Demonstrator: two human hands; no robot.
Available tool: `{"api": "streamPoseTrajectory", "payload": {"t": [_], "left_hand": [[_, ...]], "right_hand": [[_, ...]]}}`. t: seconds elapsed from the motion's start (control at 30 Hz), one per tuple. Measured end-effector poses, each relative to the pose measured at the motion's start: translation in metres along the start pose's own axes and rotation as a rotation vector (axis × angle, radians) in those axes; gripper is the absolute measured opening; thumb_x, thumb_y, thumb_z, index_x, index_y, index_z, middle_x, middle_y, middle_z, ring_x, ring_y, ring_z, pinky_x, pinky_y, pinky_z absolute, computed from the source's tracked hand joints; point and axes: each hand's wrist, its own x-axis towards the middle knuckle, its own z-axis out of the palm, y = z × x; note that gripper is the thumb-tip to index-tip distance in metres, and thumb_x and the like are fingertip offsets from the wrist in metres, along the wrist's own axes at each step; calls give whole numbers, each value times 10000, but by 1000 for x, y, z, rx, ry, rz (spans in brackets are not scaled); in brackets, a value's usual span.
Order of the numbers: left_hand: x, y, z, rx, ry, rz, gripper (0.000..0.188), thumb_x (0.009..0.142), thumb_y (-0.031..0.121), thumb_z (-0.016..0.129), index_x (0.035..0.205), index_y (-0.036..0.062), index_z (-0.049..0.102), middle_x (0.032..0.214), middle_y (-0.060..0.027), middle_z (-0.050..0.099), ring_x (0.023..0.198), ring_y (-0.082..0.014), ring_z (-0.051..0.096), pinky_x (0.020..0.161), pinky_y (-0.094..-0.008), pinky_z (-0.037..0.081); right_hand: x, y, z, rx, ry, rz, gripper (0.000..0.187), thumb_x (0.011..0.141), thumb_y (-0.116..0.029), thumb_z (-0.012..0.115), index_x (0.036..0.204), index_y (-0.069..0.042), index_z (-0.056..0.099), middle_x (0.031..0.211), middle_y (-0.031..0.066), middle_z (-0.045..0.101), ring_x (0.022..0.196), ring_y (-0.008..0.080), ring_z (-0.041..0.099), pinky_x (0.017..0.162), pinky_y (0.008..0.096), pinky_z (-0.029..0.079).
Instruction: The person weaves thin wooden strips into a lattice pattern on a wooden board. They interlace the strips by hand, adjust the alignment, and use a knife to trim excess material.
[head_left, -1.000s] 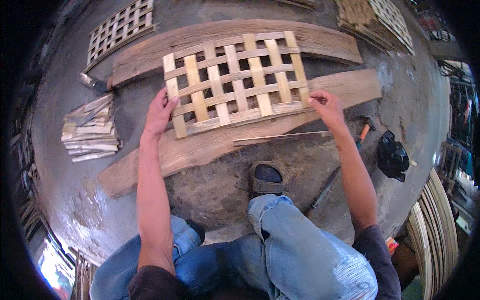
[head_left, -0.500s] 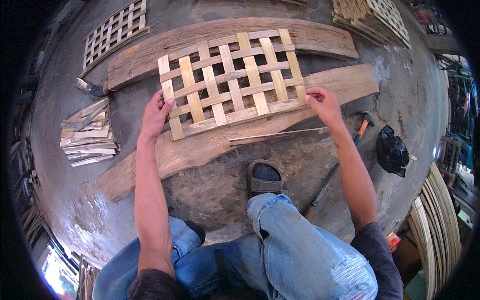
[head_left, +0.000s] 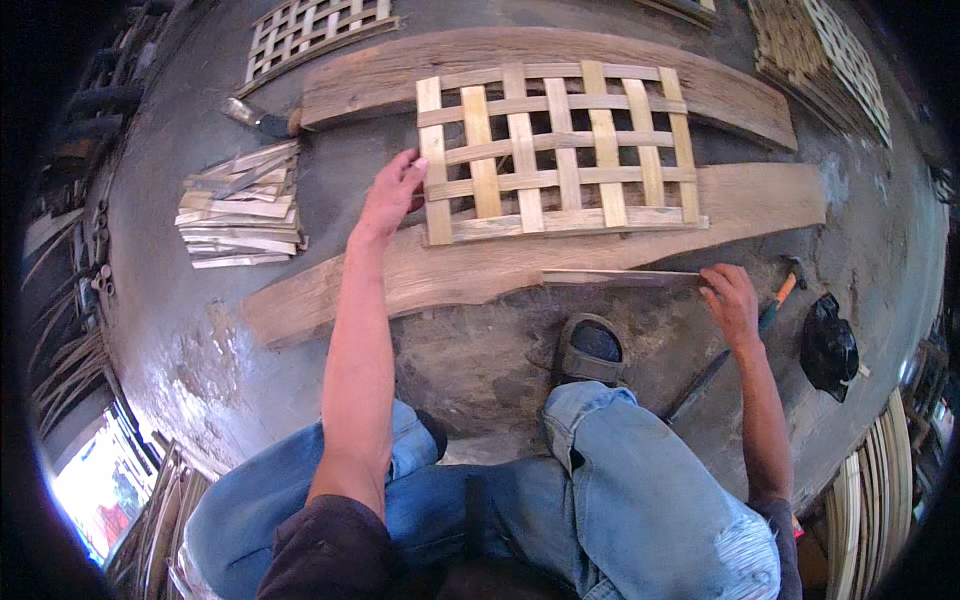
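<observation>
A woven bamboo lattice panel (head_left: 555, 150) lies flat across two rough wooden planks, the far plank (head_left: 380, 75) and the near plank (head_left: 450, 275). My left hand (head_left: 393, 193) reaches forward with its fingers stretched out, touching the panel's left edge strip. My right hand (head_left: 730, 300) is lower, at the right end of a thin loose bamboo strip (head_left: 620, 277) that lies along the near plank's front edge, with its fingers curled on that end. My knees in blue jeans fill the lower part of the view.
A pile of short bamboo strips (head_left: 240, 205) lies left, a chopping knife (head_left: 255, 115) beyond it. More lattice panels sit at top left (head_left: 310, 25) and top right (head_left: 820, 60). An orange-handled hammer (head_left: 785, 290) and a black object (head_left: 830, 345) lie right. My sandalled foot (head_left: 590, 350) rests below the plank.
My right hand has left the panel's lower right corner and dropped to the loose strip's end. My left hand has loosened on the panel's left edge, fingers now extended.
</observation>
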Motion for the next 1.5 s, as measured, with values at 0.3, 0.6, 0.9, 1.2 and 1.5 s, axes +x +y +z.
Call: {"api": "streamPoseTrajectory", "payload": {"t": [0.3, 0.6, 0.9, 1.2, 1.5], "left_hand": [[-12, -2, -18, 1, 63, -17, 457, 989, 382, 510, 1369, 130, 476, 1109, -17, 637, 938, -86, 571, 754, -250, 458], [10, 27, -35, 290, 132, 186, 309, 962, 232, 560, 1229, 79, 587, 1022, -47, 672, 831, -107, 599, 714, -269, 494], [-51, 53, -66, 982, -149, 685, 222, 869, 162, 662, 1070, 70, 640, 952, -95, 635, 835, -222, 632, 745, -330, 523], [-75, 15, -41, 875, -229, 729, 336, 784, 199, 758, 1079, 91, 638, 1029, -72, 623, 895, -232, 630, 797, -350, 529], [-74, -12, -27, 867, -123, 765, 322, 738, 175, 783, 1028, 96, 665, 999, -85, 633, 939, -270, 617, 806, -368, 519]], "right_hand": [[13, -32, -47, 187, -23, -121, 335, 677, -34, 757, 999, -60, 667, 1017, 112, 614, 945, 304, 595, 819, 400, 495], [118, -80, -48, 249, -144, -211, 314, 713, -25, 731, 1015, -32, 644, 1029, 140, 604, 983, 339, 580, 857, 412, 474], [137, -83, -38, 259, -184, -255, 302, 706, -30, 726, 995, -36, 639, 1018, 127, 601, 986, 333, 569, 850, 410, 471], [136, -85, -22, 179, -160, -265, 295, 709, -92, 752, 991, -99, 664, 979, 58, 603, 954, 279, 571, 811, 395, 495], [116, -78, -10, 218, 84, -169, 404, 712, -95, 762, 1102, -70, 658, 1063, 103, 620, 1055, 300, 564, 928, 395, 458]]}}
